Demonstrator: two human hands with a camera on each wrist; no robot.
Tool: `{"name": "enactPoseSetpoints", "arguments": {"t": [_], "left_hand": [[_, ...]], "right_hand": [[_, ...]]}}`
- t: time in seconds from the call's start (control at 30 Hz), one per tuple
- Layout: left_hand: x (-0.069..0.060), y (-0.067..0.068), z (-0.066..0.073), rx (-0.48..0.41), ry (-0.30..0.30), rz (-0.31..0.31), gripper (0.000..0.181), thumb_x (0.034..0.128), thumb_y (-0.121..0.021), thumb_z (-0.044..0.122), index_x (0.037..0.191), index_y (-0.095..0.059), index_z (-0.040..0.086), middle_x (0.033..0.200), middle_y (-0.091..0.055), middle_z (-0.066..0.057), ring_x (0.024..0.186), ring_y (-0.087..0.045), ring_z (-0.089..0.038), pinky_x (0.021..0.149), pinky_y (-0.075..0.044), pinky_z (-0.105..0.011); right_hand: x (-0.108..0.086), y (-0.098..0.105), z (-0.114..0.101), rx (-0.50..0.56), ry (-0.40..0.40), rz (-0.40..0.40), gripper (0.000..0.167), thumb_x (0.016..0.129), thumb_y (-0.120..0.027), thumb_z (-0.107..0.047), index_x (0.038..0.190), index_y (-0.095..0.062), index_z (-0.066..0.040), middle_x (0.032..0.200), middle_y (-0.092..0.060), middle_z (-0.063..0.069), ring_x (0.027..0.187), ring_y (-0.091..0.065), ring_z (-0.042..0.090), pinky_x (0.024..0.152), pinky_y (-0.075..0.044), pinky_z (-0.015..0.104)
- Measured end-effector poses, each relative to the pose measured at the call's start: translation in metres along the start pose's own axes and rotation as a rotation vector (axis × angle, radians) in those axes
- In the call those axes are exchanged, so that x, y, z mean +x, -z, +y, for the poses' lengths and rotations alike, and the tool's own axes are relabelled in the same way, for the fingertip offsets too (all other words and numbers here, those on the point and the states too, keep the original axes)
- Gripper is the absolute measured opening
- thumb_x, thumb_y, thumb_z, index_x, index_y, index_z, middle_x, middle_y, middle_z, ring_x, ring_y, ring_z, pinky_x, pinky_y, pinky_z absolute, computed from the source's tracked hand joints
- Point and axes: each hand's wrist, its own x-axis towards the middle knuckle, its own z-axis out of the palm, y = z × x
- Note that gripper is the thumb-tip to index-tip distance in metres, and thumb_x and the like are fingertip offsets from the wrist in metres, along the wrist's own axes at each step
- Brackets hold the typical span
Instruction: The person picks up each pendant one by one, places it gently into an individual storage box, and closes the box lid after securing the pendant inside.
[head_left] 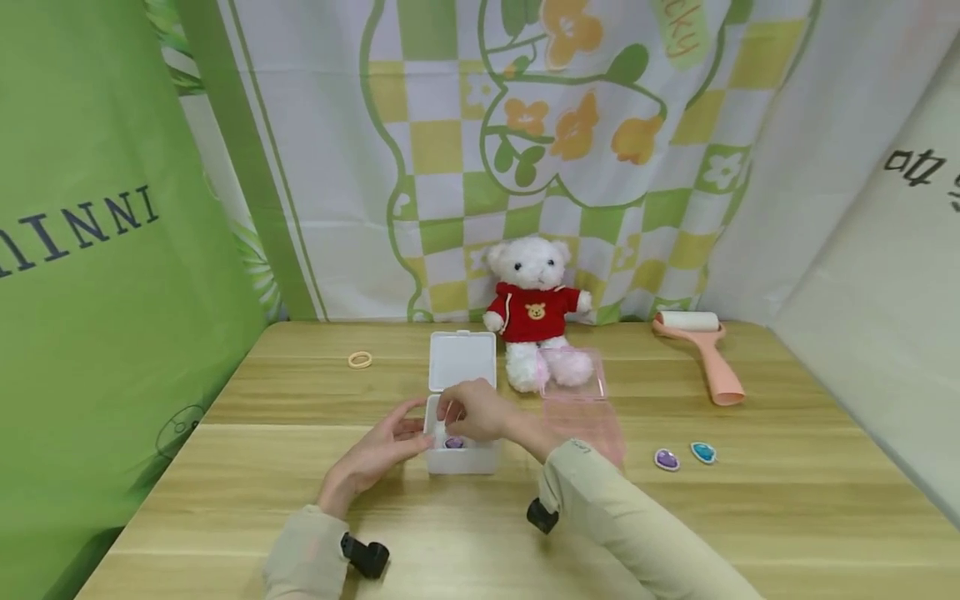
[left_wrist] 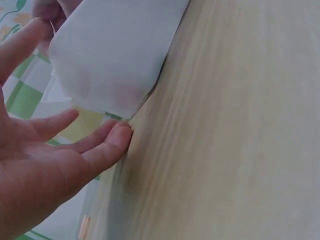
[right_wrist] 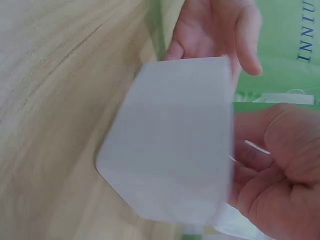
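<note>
A white lidded box point(head_left: 462, 461) stands on the table with its lid point(head_left: 462, 362) tipped back. Inside it lies a purple gem-like piece point(head_left: 453, 442) with a pale rim. My left hand point(head_left: 382, 450) is at the box's left side, thumb by the rim and fingers extended; the left wrist view shows those fingers point(left_wrist: 107, 145) close to a lower corner. From above, my right hand point(head_left: 480, 410) reaches into the box with bent fingers. A thin white edge point(right_wrist: 257, 146) shows near them in the right wrist view; whether they hold it is unclear.
A pink transparent case point(head_left: 581, 421) lies open right of the box, before a white teddy bear point(head_left: 534, 312) in red. Farther right are a purple gem piece point(head_left: 666, 459), a blue one point(head_left: 703, 452) and a lint roller point(head_left: 708, 354). A yellowish ring point(head_left: 360, 360) lies back left.
</note>
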Motion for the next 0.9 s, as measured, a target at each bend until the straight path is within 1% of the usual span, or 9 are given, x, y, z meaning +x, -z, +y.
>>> {"name": "enactPoseSetpoints", "arguments": {"t": [0.13,0.2,0.27,0.4,0.5,0.6,0.7,0.8,0.9], "left_hand": [[-0.004,0.0,0.019,0.063,-0.058,0.163,0.064,0.0925,-0.065,0.021,0.145,-0.033,0.005,0.141,-0.04,-0.025,0.126,-0.043,-0.04,0.099,-0.042,-0.048],[-0.004,-0.005,0.036,0.081,-0.126,0.243,0.057,0.0921,-0.065,0.018,0.14,-0.039,0.001,0.138,-0.044,-0.024,0.124,-0.046,-0.038,0.099,-0.043,-0.046],[-0.002,-0.016,0.054,0.081,-0.202,0.281,0.05,0.0914,-0.065,0.013,0.135,-0.046,-0.001,0.134,-0.048,-0.023,0.121,-0.049,-0.036,0.099,-0.044,-0.041],[0.009,-0.059,0.081,0.032,-0.341,0.236,0.041,0.0887,-0.065,0.002,0.126,-0.052,-0.006,0.125,-0.054,-0.025,0.112,-0.056,-0.035,0.092,-0.05,-0.034],[0.02,-0.099,0.081,0.035,-0.378,0.158,0.037,0.0878,-0.065,0.001,0.123,-0.055,-0.005,0.121,-0.057,-0.021,0.11,-0.056,-0.037,0.09,-0.05,-0.037],[0.032,-0.134,0.07,0.134,-0.374,0.14,0.041,0.0868,-0.067,0.007,0.124,-0.054,-0.003,0.123,-0.056,-0.02,0.111,-0.054,-0.04,0.091,-0.048,-0.046],[0.04,-0.16,0.058,0.242,-0.332,0.193,0.053,0.084,-0.071,0.013,0.13,-0.049,-0.002,0.129,-0.052,-0.022,0.115,-0.05,-0.042,0.095,-0.043,-0.053],[0.045,-0.176,0.05,0.292,-0.255,0.262,0.065,0.0814,-0.074,0.017,0.135,-0.043,-0.002,0.134,-0.046,-0.024,0.121,-0.045,-0.042,0.099,-0.037,-0.056],[0.051,-0.184,0.043,0.284,-0.171,0.277,0.071,0.0796,-0.075,0.02,0.137,-0.041,-0.004,0.135,-0.046,-0.026,0.124,-0.043,-0.042,0.101,-0.035,-0.057]], "right_hand": [[-0.018,0.022,0.0,0.051,0.056,0.079,0.01,0.083,-0.07,-0.002,0.092,-0.065,-0.004,0.079,-0.07,0.004,0.072,-0.065,0.012,0.068,-0.05,0.02],[-0.031,0.039,0.001,0.076,0.054,0.118,0.011,0.085,-0.069,-0.004,0.094,-0.065,-0.005,0.081,-0.07,0.004,0.072,-0.065,0.011,0.069,-0.052,0.022],[-0.045,0.058,0.004,0.107,0.035,0.173,0.011,0.085,-0.069,-0.005,0.096,-0.064,-0.006,0.083,-0.07,0.003,0.074,-0.066,0.011,0.072,-0.054,0.026],[-0.076,0.089,0.016,0.167,-0.04,0.304,0.014,0.086,-0.07,-0.006,0.099,-0.065,-0.007,0.086,-0.07,0.004,0.077,-0.066,0.015,0.072,-0.055,0.033],[-0.101,0.098,0.032,0.203,-0.103,0.395,0.02,0.087,-0.069,-0.006,0.106,-0.064,-0.005,0.087,-0.07,0.006,0.079,-0.067,0.017,0.072,-0.055,0.034],[-0.126,0.096,0.051,0.236,-0.159,0.463,0.03,0.087,-0.069,-0.005,0.115,-0.06,-0.002,0.088,-0.07,0.01,0.081,-0.067,0.021,0.075,-0.055,0.036],[-0.154,0.089,0.07,0.243,-0.218,0.498,0.035,0.087,-0.069,-0.005,0.12,-0.057,0.0,0.09,-0.07,0.013,0.082,-0.067,0.023,0.076,-0.054,0.034],[-0.182,0.084,0.088,0.255,-0.287,0.522,0.034,0.088,-0.068,-0.006,0.119,-0.057,0.002,0.091,-0.069,0.014,0.081,-0.066,0.022,0.072,-0.054,0.029],[-0.211,0.083,0.107,0.283,-0.352,0.539,0.032,0.089,-0.066,-0.006,0.118,-0.057,0.005,0.092,-0.068,0.016,0.08,-0.065,0.02,0.068,-0.053,0.026]]}}
